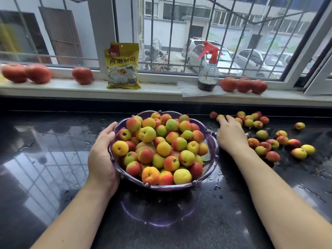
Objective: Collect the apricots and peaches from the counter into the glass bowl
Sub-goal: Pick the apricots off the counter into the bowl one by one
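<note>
A purple-tinted glass bowl stands in the middle of the black counter, heaped with several apricots in yellow, orange and red. My left hand grips the bowl's left rim. My right hand lies on the counter to the right of the bowl, its fingertips touching a small apricot at the back. Several loose apricots are scattered on the counter to the right of that hand. Larger red peaches sit on the windowsill, at the left and at the right.
On the white windowsill stand a yellow food packet and a spray bottle with a red trigger on a paper sheet. The black counter is wet and reflective. Behind is a barred window.
</note>
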`<state>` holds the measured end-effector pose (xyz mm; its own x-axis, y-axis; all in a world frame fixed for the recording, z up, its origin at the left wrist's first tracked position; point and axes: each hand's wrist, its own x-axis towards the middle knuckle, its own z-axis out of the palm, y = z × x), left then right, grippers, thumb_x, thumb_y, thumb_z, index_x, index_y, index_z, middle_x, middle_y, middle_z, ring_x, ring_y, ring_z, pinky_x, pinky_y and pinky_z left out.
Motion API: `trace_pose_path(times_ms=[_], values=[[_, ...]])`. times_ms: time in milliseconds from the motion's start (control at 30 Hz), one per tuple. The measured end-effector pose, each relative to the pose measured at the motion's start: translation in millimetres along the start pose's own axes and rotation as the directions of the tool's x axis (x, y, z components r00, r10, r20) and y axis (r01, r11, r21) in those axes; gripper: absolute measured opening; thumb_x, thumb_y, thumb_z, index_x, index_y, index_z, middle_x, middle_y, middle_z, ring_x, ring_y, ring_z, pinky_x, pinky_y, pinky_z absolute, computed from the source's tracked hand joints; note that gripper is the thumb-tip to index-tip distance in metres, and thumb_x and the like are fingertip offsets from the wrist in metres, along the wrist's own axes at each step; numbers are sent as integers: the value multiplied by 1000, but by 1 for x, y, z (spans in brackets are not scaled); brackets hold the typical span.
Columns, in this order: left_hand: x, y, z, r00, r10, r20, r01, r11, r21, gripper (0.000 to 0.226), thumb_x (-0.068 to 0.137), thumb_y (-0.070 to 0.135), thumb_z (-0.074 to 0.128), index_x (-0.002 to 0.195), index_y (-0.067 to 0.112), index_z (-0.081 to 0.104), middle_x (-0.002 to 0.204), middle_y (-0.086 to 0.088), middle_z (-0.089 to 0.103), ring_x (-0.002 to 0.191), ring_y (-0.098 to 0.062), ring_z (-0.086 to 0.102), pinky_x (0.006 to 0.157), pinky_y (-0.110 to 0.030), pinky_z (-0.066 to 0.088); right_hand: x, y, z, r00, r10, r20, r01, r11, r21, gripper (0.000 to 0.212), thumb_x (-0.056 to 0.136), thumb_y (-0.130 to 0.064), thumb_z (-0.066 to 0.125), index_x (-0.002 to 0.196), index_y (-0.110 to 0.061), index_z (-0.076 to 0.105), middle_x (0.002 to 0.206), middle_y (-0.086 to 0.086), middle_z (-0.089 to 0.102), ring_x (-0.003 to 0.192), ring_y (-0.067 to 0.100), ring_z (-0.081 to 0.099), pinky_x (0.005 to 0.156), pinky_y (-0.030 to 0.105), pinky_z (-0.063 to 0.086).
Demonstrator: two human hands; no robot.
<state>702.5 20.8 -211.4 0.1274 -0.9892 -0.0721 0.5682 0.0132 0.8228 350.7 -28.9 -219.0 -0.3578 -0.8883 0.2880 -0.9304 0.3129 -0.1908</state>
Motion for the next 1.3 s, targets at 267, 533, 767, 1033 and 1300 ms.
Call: trace_pose_path(times_ms=[267, 533, 767, 1033, 1300], values=[[1, 0, 1, 1000, 3, -7, -3, 1000, -5, 32, 107, 19, 49, 131, 15, 69, 126, -13, 76, 120, -31, 72, 107, -53, 55, -2, -5, 2, 999, 29, -40, -33, 993, -117, 27, 92, -8, 53, 117, -4, 62, 129, 20, 45, 108, 45, 55, 88, 45, 48], [1, 0, 0, 1000, 1, 0, -1, 1000, -3, 32, 107, 21, 49, 131, 18, 69, 126, -11, 77, 119, -30, 73, 106, -53, 55, -18, -28, -123, 972, -110, 208, -60, 740, 670, 20, 91, -25, 73, 108, -17, 66, 101, 13, 74, 81, 21, 66, 67, 32, 51], [-1, 0, 2, 1000, 4, -3, -4, 1000, 5, 31, 108, 21, 48, 131, 17, 69, 122, -10, 78, 116, -29, 74, 99, -48, 58, -73, -73, -182, 701, -467, 539, 359, 884, 300, 20, 83, -46, 78, 96, -34, 69, 84, -12, 74, 75, 8, 70, 71, 35, 56], [-2, 1, 2, 1000, 7, -6, -7, 1000, 3, 31, 107, 22, 49, 130, 18, 69, 122, -10, 78, 116, -29, 74, 103, -51, 56, -71, -73, -171, 751, -356, 556, 366, 925, 98, 28, 77, -46, 82, 94, -33, 64, 83, -10, 75, 71, 2, 68, 70, 30, 55], [-3, 1, 4, 1000, 6, -9, -6, 1000, -3, 31, 107, 20, 49, 131, 16, 69, 121, -10, 78, 115, -29, 75, 101, -51, 57, -6, -22, -108, 993, 111, -34, -72, 817, 572, 11, 95, -15, 59, 93, -21, 67, 95, 6, 75, 85, 24, 72, 86, 40, 58]])
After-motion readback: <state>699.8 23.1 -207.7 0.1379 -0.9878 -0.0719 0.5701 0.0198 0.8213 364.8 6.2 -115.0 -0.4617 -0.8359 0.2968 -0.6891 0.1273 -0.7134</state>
